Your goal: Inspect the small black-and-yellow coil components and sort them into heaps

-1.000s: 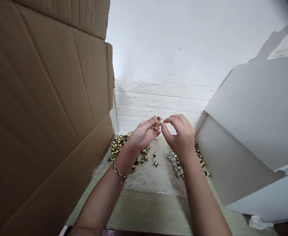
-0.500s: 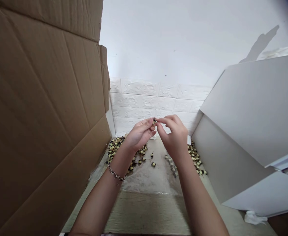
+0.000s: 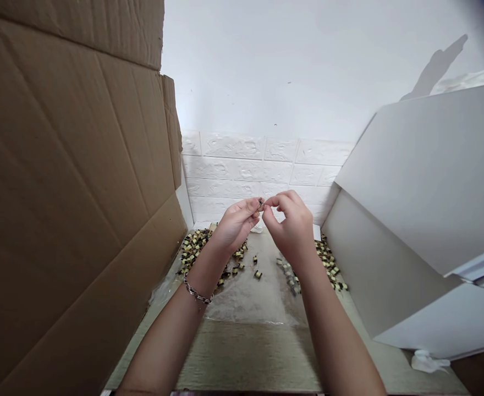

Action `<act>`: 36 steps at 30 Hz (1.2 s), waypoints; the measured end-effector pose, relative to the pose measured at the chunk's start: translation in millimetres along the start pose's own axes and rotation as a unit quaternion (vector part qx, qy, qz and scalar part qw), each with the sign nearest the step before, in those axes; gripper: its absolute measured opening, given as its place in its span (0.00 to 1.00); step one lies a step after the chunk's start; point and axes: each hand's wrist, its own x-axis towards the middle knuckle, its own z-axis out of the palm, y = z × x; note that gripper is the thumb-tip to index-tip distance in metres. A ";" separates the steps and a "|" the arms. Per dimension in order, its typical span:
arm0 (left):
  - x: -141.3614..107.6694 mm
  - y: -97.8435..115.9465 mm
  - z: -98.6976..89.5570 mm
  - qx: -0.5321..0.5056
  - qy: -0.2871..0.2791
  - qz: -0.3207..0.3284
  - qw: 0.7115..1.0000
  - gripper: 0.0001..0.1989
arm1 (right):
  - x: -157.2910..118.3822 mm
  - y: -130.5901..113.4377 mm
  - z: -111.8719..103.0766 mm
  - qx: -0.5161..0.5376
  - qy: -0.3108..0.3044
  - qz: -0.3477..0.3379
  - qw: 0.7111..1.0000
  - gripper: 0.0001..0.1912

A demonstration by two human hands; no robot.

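Observation:
My left hand [image 3: 240,220] pinches a small dark coil [image 3: 260,204] between thumb and fingers, raised above the table. Thumb and index finger of my right hand [image 3: 290,220] are closed together at the coil's right side; whatever sits between those fingertips is too small to make out. Below and left of my left hand lies a heap of yellow-and-black coils [image 3: 193,247]. Another pile of such coils [image 3: 328,261] is beyond my right forearm. One loose coil [image 3: 258,274] rests between the two forearms.
A tall cardboard sheet [image 3: 69,181] walls off the left side. White box panels [image 3: 415,187] stand at the right. Clear plastic sheeting [image 3: 246,308] covers part of the table [image 3: 242,357]. A crumpled white scrap [image 3: 428,361] lies at lower right. A white brick-patterned wall [image 3: 242,168] closes the back.
The coil has turned a little in my left fingers, so less of its yellow shows. My right fingertips have drawn slightly closer together beside it. The whole view has shifted slightly.

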 end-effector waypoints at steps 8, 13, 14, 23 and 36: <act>2.1 -2.3 -3.4 -0.002 0.012 -0.007 1.000 0.10 | 0.4 -1.2 -3.0 -0.009 -0.010 0.003 1.000 0.04; 4.4 2.0 -12.1 0.006 0.024 -0.009 1.000 0.13 | 2.4 0.4 -16.2 0.030 -0.093 0.055 0.994 0.03; 4.5 3.8 -14.6 0.022 0.020 -0.007 1.000 0.13 | 2.8 1.3 -18.9 0.053 -0.106 0.078 0.990 0.04; -0.8 20.5 -26.1 0.207 -0.065 0.021 0.976 0.09 | 7.3 11.6 -19.5 0.218 -0.225 0.201 0.928 0.16; -1.4 25.9 -27.8 0.272 -0.119 0.022 0.955 0.08 | 3.2 15.4 -7.7 0.339 -0.315 0.198 0.864 0.17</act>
